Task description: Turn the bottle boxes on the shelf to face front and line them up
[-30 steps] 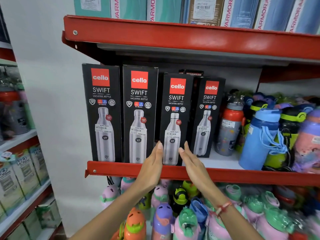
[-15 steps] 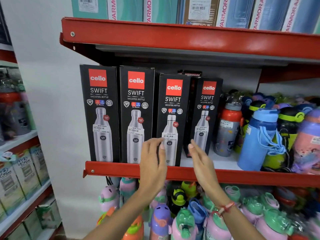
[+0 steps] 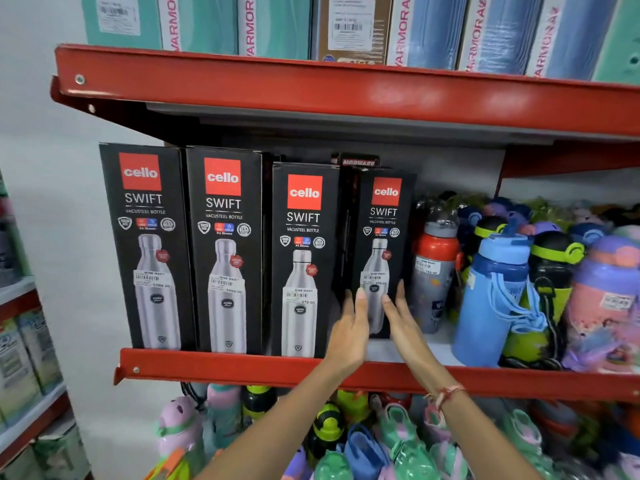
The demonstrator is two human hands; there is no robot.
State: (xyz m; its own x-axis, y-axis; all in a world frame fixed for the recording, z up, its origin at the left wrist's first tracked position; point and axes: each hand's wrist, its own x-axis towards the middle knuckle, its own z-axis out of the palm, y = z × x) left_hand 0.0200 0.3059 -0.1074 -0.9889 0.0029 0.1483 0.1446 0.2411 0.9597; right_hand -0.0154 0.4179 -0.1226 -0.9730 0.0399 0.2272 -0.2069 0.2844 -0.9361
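A shop aisle with red metal shelving fills the view: the middle red shelf (image 3: pixel 242 367) carries the goods in question, and above it an upper shelf (image 3: pixel 346 95) holds a row of teal and blue cartons (image 3: pixel 277 26) standing on edge. On the middle shelf four black bottle boxes stand upright with their printed fronts toward the aisle. The first box (image 3: pixel 147 247), the second box (image 3: pixel 227 252) and the third box (image 3: pixel 301 261) stand side by side along the front lip of the shelf, the third a little shorter than the two on its left. The fourth box (image 3: pixel 382 251) stands further back on the shelf than the other three, with a dark gap showing between it and the third box. To its right a crowd of loose children's bottles takes up the remainder of the shelf, among them a blue bottle (image 3: pixel 491 299) with a strap and a grey bottle with a red cap (image 3: pixel 434 271) just beside the fourth box. More coloured bottles (image 3: pixel 346 441) pack the shelf below. Both arms reach up from the bottom of the frame. The left hand (image 3: pixel 349 327) is open and flat, fingers straight, at the lower left edge of the fourth box, in the gap next to the third box. The right hand (image 3: pixel 398 317) is likewise open, fingers extended, lying in front of the lower face of the same box; neither hand closes around it. A red thread bracelet (image 3: pixel 446 396) circles the right wrist.
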